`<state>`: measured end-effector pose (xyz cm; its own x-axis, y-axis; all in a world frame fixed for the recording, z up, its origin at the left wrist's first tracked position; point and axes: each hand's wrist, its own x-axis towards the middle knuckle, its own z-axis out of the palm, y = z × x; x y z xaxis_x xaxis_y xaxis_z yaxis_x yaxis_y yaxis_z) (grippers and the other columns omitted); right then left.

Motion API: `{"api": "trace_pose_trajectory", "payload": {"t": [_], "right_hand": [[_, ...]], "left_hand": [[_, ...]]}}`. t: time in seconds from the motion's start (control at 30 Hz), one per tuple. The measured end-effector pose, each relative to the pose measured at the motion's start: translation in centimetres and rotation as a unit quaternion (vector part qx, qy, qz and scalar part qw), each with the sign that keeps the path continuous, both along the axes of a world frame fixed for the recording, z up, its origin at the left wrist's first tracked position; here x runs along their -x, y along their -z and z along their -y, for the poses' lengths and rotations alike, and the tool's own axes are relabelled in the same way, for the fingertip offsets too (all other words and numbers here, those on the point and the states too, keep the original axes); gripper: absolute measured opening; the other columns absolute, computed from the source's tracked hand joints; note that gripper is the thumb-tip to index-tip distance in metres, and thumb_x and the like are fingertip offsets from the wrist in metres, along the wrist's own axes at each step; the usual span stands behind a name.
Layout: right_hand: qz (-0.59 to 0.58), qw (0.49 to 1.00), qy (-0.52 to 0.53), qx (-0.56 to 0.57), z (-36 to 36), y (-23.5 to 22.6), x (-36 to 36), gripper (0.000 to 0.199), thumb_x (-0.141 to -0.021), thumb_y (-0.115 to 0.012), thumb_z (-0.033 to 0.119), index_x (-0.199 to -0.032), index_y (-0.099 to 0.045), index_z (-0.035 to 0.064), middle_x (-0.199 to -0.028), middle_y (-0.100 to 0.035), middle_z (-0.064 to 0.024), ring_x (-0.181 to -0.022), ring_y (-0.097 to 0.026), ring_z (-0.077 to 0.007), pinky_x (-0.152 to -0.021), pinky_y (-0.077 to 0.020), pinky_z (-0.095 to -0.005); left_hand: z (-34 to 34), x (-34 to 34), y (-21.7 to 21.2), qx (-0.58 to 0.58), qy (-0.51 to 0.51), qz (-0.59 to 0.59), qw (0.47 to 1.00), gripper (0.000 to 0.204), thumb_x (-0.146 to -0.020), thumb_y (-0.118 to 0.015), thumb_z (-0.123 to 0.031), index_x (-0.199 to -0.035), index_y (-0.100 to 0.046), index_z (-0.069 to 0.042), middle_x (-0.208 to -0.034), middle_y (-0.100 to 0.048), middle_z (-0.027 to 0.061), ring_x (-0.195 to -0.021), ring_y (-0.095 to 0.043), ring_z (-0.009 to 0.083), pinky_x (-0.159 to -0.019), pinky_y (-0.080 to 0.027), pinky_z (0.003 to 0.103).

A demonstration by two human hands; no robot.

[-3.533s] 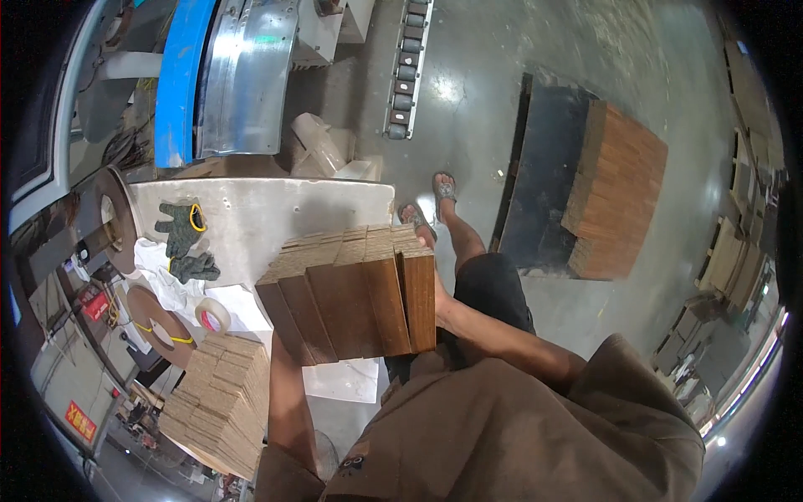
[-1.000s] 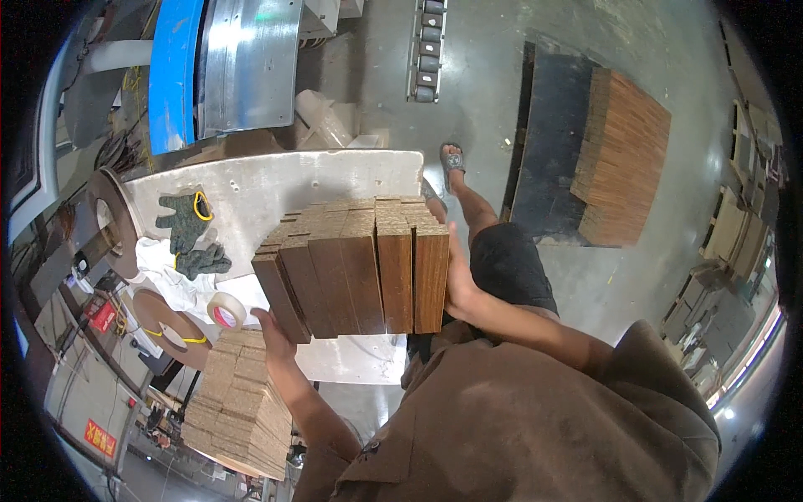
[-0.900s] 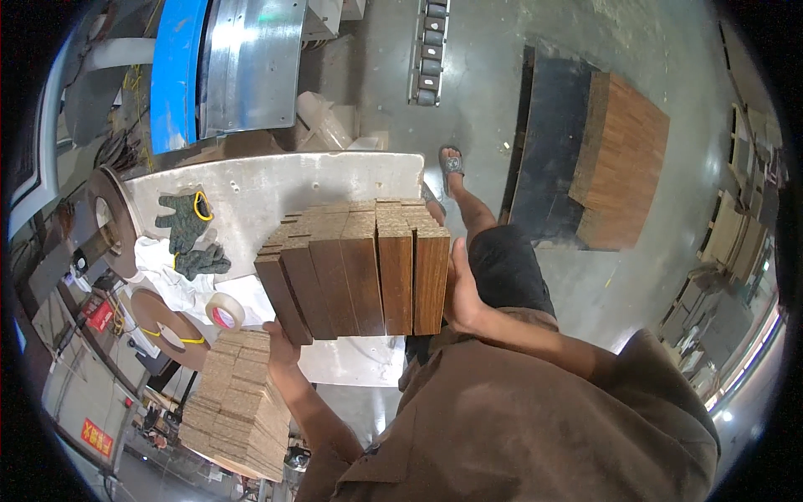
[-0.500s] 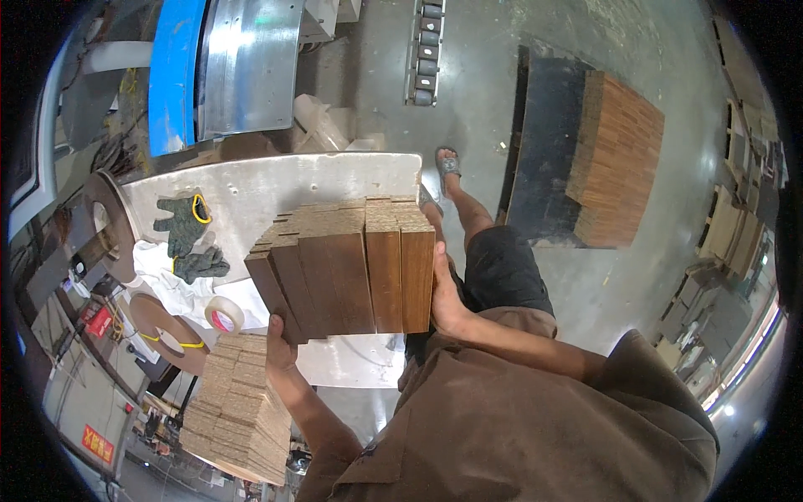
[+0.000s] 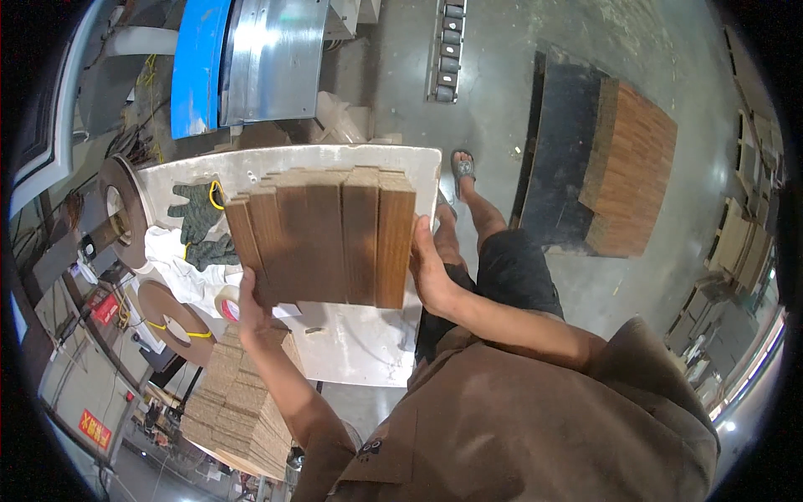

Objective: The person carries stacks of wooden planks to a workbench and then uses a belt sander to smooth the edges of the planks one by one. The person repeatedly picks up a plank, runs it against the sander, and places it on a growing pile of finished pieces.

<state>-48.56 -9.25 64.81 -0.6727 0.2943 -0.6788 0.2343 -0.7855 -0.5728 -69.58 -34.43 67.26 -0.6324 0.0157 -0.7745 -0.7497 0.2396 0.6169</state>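
Between my two hands is a bundle of brown wooden planks [image 5: 314, 238], standing side by side with their rough chipboard edges turned away from me. My left hand [image 5: 253, 305] grips the bundle's left side near its lower corner. Pressed against the right side is my right hand [image 5: 431, 272], fingers along the outermost plank. The planks are over a pale metal-topped table [image 5: 360, 347]; whether their far end touches it is hidden. Dark green gloves with yellow cuffs [image 5: 201, 217] and a white cloth [image 5: 171, 263] lie on the table, left of the bundle. A tape roll [image 5: 227, 303] is partly behind my left hand.
Left of the table are brown edging reels [image 5: 176, 322] and a stack of chipboard strips [image 5: 230, 410]. A blue and steel machine [image 5: 272, 63] stands at the far side. On the floor at right, stacked planks [image 5: 631, 167] rest on a black board [image 5: 569, 142]. A roller track [image 5: 448, 54] lies beyond.
The bundle, held in both hands, has moved away from me and slightly left, and its broad faces show more squarely. The whole view has shifted a little.
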Motion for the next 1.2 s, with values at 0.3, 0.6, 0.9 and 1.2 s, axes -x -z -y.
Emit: {"api": "trace_pose_trajectory", "payload": {"t": [0.3, 0.6, 0.9, 1.2], "right_hand": [[-0.027, 0.997, -0.025, -0.065, -0.1, 2.1, 3.5, 0.105, -0.098, -0.030, 0.079, -0.161, -0.005, -0.0018, -0.154, -0.020, -0.0202, -0.144, -0.022, -0.0357, -0.122, -0.0180, -0.0429], [0.012, 0.969, -0.094, -0.230, 0.0, 4.2, 5.0, 0.116, -0.089, -0.043, 0.084, -0.156, -0.023, -0.0090, -0.147, -0.034, -0.0307, -0.137, -0.034, -0.0442, -0.119, -0.0246, -0.0482], [0.016, 0.978, -0.151, -0.144, -3.8, 0.6, 3.6, 0.124, -0.088, -0.032, 0.089, -0.158, -0.011, -0.0115, -0.160, -0.018, -0.0312, -0.151, -0.018, -0.0432, -0.124, -0.0164, -0.0438], [-0.130, 0.984, 0.100, -0.066, -6.6, 7.1, -13.5, 0.060, -0.102, -0.057, 0.053, -0.130, -0.062, 0.0009, -0.117, -0.069, -0.0122, -0.108, -0.064, -0.0208, -0.098, -0.0506, -0.0340]], "left_hand": [[-2.5, 4.7, -0.6, -0.082, 0.070, -0.046, 0.993, 0.065, -0.099, -0.061, -0.050, -0.143, -0.049, -0.004, -0.138, -0.059, 0.0111, -0.125, -0.058, 0.0256, -0.104, -0.047, 0.042], [-0.6, 6.6, 0.9, -0.072, 0.073, -0.056, 0.993, 0.071, -0.096, -0.063, -0.053, -0.148, -0.048, -0.008, -0.147, -0.054, 0.0077, -0.132, -0.052, 0.0276, -0.109, -0.043, 0.046], [-1.2, 7.3, 0.8, -0.116, 0.078, -0.082, 0.987, 0.063, -0.102, -0.055, -0.049, -0.150, -0.044, -0.010, -0.148, -0.052, 0.0074, -0.132, -0.050, 0.0234, -0.106, -0.045, 0.038], [-11.1, 2.2, -13.5, 0.275, 0.188, -0.683, 0.651, 0.054, -0.109, -0.040, -0.038, -0.134, -0.060, 0.005, -0.134, -0.061, 0.0213, -0.119, -0.062, 0.0330, -0.098, -0.053, 0.043]]}}
